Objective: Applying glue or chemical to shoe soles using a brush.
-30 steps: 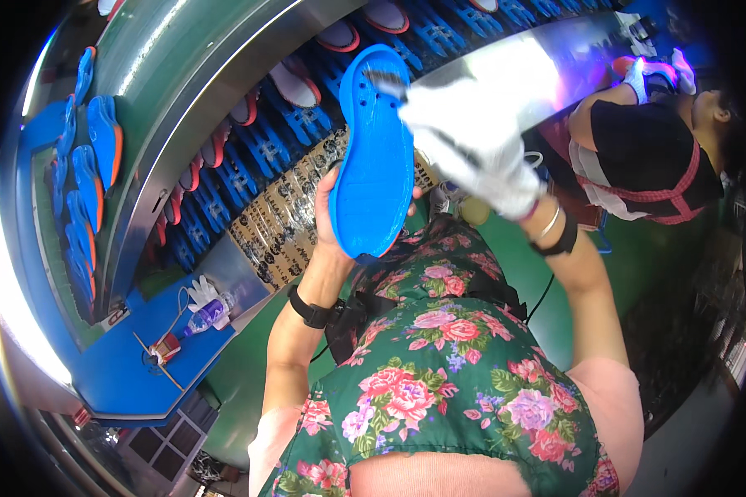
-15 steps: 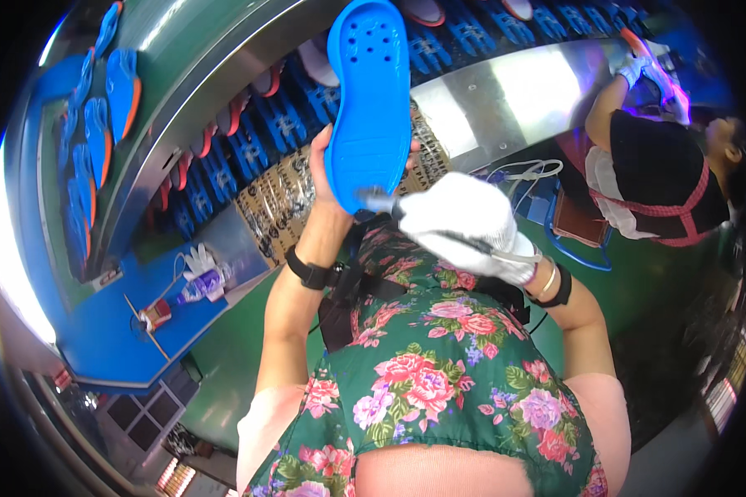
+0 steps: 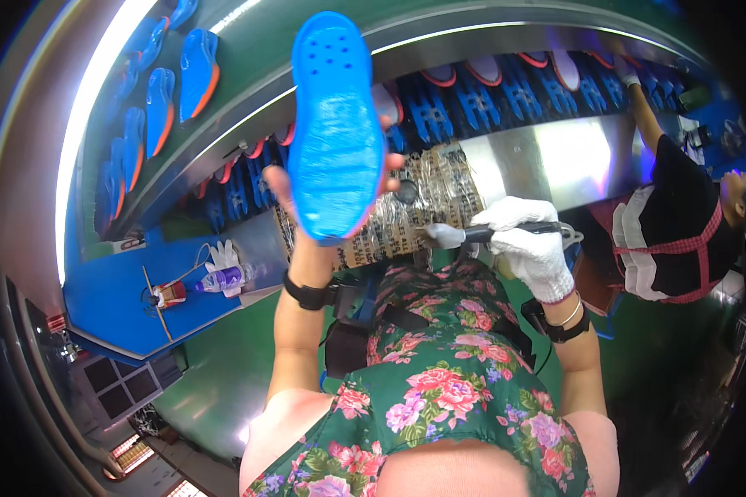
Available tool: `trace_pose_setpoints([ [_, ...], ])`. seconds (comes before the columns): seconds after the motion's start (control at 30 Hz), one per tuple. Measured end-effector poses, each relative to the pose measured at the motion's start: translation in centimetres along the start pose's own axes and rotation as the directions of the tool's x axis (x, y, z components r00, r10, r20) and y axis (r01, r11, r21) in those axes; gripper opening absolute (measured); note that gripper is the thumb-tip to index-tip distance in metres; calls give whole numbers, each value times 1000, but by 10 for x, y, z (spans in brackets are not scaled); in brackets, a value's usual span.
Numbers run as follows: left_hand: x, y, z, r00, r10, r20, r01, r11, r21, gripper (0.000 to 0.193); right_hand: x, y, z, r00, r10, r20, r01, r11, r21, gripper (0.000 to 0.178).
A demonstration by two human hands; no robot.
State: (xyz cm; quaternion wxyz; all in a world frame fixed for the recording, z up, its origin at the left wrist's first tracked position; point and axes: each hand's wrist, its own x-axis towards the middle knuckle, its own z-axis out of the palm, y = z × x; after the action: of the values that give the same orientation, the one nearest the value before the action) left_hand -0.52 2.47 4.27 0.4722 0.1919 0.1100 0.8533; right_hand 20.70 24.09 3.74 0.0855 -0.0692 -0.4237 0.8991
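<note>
Sole (image 3: 336, 132), bright blue with small holes near its toe, stands upright in the left hand (image 3: 307, 195), raised in front of the conveyor (image 3: 472, 103); the fingers (image 3: 392, 161) wrap its lower edges and pinch it from behind. The right hand (image 3: 526, 244), in a white glove, has its fingers closed around a dark-handled brush (image 3: 489, 234), whose pale tip points toward the sole's heel, near it but apart. Behind, blue racks (image 3: 439, 112) carry more soles. At the desk's left corner lie a bottle (image 3: 224, 279) and white gloves (image 3: 221, 254). A co-worker (image 3: 680, 224) stands at the right.
</note>
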Motion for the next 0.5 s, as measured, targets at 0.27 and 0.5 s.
trace_pose_setpoints([
  [0.27, 91, 129, -19, 964, 267, -1, -255, 920, -297, 119, 26, 44, 7, 981, 41, -191, -63, 992, -111, 19],
  [0.5, 87, 85, -17, 775, 487, -404, -557, 827, -72, 100, 11, 71, -21, 949, 168, -268, -198, 976, -90, 20],
])
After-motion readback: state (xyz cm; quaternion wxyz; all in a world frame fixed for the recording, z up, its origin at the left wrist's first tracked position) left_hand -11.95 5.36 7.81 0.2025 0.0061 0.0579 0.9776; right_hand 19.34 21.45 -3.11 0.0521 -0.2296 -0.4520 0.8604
